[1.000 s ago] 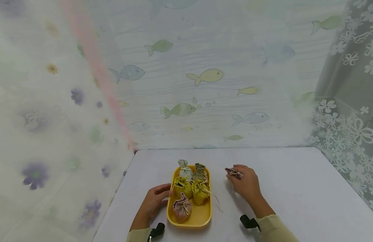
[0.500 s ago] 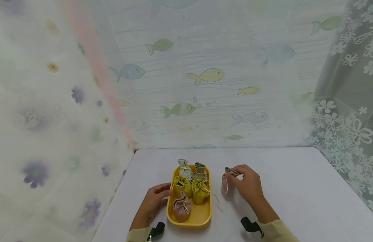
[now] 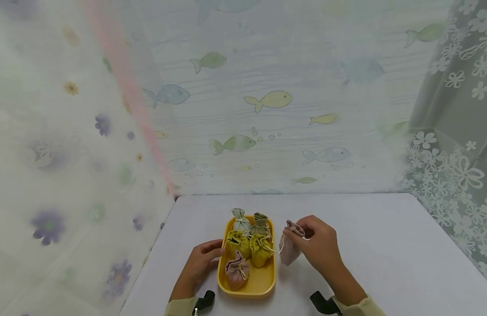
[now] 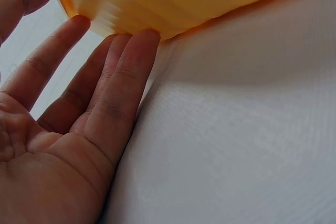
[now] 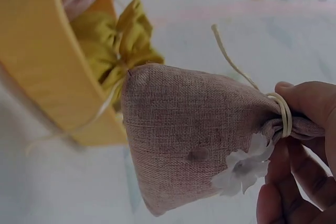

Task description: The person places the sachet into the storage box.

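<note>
My right hand (image 3: 320, 241) pinches the gathered neck of a mauve drawstring pouch (image 5: 189, 135), which hangs just right of the yellow tray (image 3: 263, 283). A pale cord ties its neck, and a whitish flower shows on its side in the right wrist view. My left hand (image 3: 201, 261) touches the tray's left side; in the left wrist view its fingertips (image 4: 144, 40) rest against the outer wall with the fingers fairly straight. Inside the tray sit a pale green pouch (image 3: 241, 223), an olive pouch (image 3: 261, 226), two mustard pouches (image 3: 261, 252) and another mauve pouch (image 3: 237, 272).
The tray stands on a white table (image 3: 358, 245). Behind it hangs a fish-print curtain (image 3: 286, 145), and a flower-print sheet (image 3: 69, 184) covers the left side. A loose cord from one mustard pouch trails over the tray's right rim.
My right hand has turned and shifted the mauve pouch left toward the tray, so its body now hangs in view. The left hand and the tray stay in place.
</note>
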`<act>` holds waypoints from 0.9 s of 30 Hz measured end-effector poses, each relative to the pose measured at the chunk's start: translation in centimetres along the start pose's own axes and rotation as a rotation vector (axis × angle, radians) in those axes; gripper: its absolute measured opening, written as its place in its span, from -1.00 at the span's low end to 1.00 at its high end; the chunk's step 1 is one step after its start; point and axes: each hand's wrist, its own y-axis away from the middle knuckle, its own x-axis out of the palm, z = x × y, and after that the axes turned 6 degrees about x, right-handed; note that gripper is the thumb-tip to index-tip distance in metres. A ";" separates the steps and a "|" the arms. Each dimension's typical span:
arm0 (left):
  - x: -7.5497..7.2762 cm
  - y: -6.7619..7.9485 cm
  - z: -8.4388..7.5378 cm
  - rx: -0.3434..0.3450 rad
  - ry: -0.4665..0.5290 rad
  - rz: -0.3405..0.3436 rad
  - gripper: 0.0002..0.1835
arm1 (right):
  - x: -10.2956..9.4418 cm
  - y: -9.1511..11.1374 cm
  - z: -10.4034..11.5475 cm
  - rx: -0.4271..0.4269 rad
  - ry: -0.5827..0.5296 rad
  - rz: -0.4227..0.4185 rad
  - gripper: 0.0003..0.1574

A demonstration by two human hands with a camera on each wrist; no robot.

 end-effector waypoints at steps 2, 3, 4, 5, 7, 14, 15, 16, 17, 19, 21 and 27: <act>0.0 0.0 0.0 -0.001 0.002 -0.002 -0.26 | 0.2 0.3 0.6 -0.015 -0.032 0.017 -0.68; 0.0 0.0 0.0 -0.002 0.001 -0.003 -0.26 | 0.3 0.5 0.9 -0.021 -0.047 0.028 -0.67; 0.0 0.1 0.0 -0.003 0.002 -0.004 -0.27 | 0.5 0.6 1.3 -0.027 -0.061 0.037 -0.67; 0.0 0.1 0.0 -0.002 0.001 -0.004 -0.27 | 0.6 0.8 1.6 -0.029 -0.070 0.046 -0.67; 0.0 0.1 0.0 -0.001 0.000 -0.003 -0.27 | 1.0 1.1 2.2 -0.031 -0.094 0.062 -0.67; 0.0 0.1 0.0 -0.002 -0.011 0.000 -0.26 | 2.3 2.3 3.8 -0.002 -0.131 0.116 -0.67; 0.0 0.1 0.0 -0.001 -0.012 -0.001 -0.26 | 2.5 2.5 3.9 0.007 -0.133 0.124 -0.67; 0.0 0.1 0.0 0.000 -0.013 -0.002 -0.27 | 2.7 2.6 4.0 0.016 -0.134 0.133 -0.66; 0.0 0.1 0.0 0.000 -0.012 -0.002 -0.27 | 2.9 2.8 4.0 0.024 -0.136 0.142 -0.66; 0.0 0.1 0.1 0.002 -0.011 -0.002 -0.27 | 3.4 3.2 3.9 0.042 -0.134 0.162 -0.65; 0.0 0.1 0.1 0.002 -0.008 -0.002 -0.27 | 3.8 3.6 3.8 0.052 -0.124 0.179 -0.63; 0.0 0.1 0.1 0.015 -0.005 0.001 -0.31 | 4.8 4.4 3.6 0.024 -0.103 0.216 -0.60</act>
